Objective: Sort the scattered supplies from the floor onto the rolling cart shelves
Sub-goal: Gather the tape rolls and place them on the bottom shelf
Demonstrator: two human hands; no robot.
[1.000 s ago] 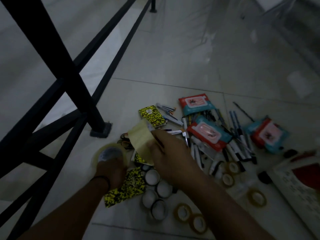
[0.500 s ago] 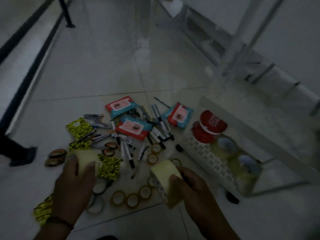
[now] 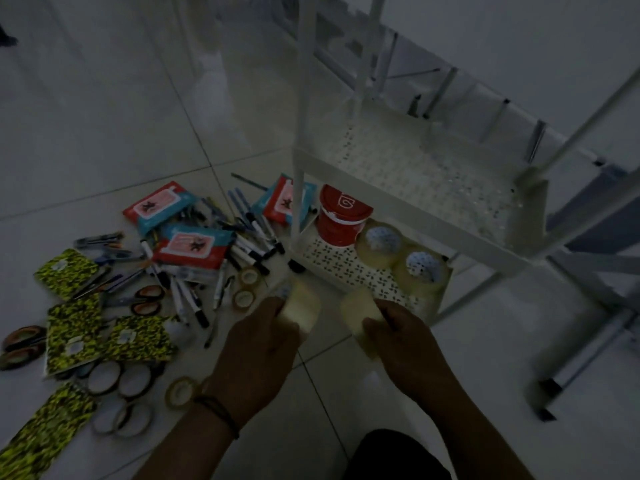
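Swung away from the black railing and over to the white metal rolling cart [image 3: 398,174] with holes in its shelves. Lifted both big pale yellow rolls of clear tape off the floor and carried them close to the cart. Meant two more things nearly sorted, probably bound for the bottom shelf [image 3: 349,268], beside the red round tub [image 3: 341,220] and the two big clear tape rolls [image 3: 401,254] sitting there. Left hand [image 3: 258,344] closed round one pale tape roll [image 3: 300,306], held up above the floor. Right hand [image 3: 403,334] gripped tight on the other pale tape roll [image 3: 356,311], just in front of the shelf edge, not yet inside. Both arms stretched forward, side by side, knuckles up. Plenty left on the floor: red and blue wipe packs [image 3: 192,245], black pens [image 3: 249,237], yellow spotted notebooks [image 3: 74,330], small tape rings [image 3: 119,377].
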